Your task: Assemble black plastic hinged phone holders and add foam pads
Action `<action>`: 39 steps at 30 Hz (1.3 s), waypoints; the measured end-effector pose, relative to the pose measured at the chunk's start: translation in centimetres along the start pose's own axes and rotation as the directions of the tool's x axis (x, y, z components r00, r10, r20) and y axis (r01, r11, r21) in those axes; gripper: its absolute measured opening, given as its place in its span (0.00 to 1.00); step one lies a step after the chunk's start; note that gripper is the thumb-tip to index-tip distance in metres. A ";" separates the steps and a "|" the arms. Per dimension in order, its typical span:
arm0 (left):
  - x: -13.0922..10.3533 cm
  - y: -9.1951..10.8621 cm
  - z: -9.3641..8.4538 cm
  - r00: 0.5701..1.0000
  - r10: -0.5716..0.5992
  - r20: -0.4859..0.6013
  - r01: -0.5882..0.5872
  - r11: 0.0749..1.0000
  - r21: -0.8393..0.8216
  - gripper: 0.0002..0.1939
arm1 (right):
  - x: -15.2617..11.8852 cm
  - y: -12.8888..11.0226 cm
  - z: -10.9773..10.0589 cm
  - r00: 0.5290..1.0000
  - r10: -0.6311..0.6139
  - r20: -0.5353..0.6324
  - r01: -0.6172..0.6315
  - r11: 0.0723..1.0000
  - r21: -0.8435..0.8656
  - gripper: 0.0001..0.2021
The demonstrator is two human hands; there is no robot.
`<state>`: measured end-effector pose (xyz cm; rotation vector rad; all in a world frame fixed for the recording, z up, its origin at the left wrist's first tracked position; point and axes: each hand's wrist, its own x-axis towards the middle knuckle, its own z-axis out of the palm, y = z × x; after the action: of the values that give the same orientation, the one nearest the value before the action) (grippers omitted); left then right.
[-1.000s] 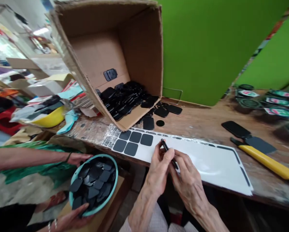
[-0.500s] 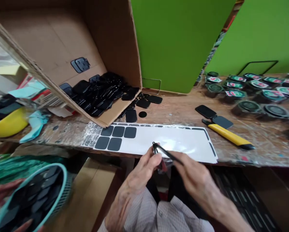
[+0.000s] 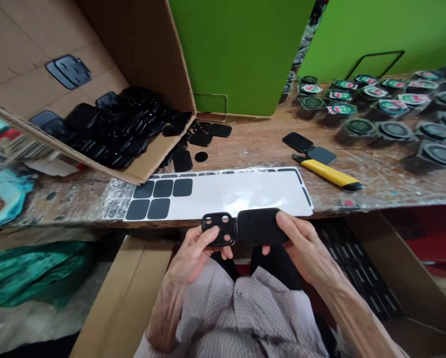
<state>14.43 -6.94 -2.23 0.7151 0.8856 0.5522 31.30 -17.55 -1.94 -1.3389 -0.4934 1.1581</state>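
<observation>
Between my hands, above my lap at the table edge, a black hinged plastic case (image 3: 262,227) lies spread open and nearly flat. My left hand (image 3: 200,246) pinches its smaller half, which has several round holes, with the thumb on top. My right hand (image 3: 299,233) grips the outer end of the larger, smooth half, thumb above and fingers beneath. Just beyond the case is a white sticker sheet (image 3: 223,194), with several rounded black square stickers (image 3: 158,208) left at its left end.
A cardboard box (image 3: 163,159) on its side spills black cases (image 3: 122,124) at the back left. A yellow utility knife (image 3: 333,174) and another opened case (image 3: 297,142) lie right, near lidded clear containers (image 3: 357,128). Below right, a carton holds stacked black pieces (image 3: 361,263).
The case was seen edge-on and partly folded; now it is spread open, its faces turned up. My view has shifted right, and the co-worker's hands and blue basket have left it.
</observation>
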 end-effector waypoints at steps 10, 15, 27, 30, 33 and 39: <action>0.6 -0.5 -0.8 0.989 0.004 0.147 -0.018 0.995 0.095 0.09 | -0.6 1.9 0.3 0.999 -0.045 -0.026 0.048 0.992 0.118 0.19; 0.1 -0.7 -1.1 0.987 0.015 0.162 -0.042 0.986 0.163 0.11 | -0.6 2.2 0.8 0.935 -0.255 -0.246 0.182 0.942 -0.281 0.28; -1.1 0.5 0.1 0.960 -0.004 0.281 0.031 0.995 -0.092 0.31 | -0.3 3.2 -0.3 0.980 0.036 -0.197 -0.008 0.990 0.143 0.16; -0.8 0.3 1.2 0.976 0.016 0.219 0.008 0.994 -0.110 0.23 | -1.0 3.1 1.0 0.971 0.052 -0.235 -0.006 0.981 0.195 0.16; -0.7 -0.2 2.6 0.992 0.086 0.089 -0.068 0.980 -0.186 0.26 | -1.5 2.8 2.4 0.966 0.039 -0.254 0.001 0.988 0.157 0.17; 0.8 0.5 3.3 0.994 0.083 -0.072 -0.092 0.985 -0.143 0.21 | 3.6 -0.7 -3.7 0.769 -0.636 -0.069 0.284 0.436 -0.854 0.14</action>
<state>17.55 -7.13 -0.81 0.6068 0.8682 0.7155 36.10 -16.17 -3.30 -1.9793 -1.1173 0.0872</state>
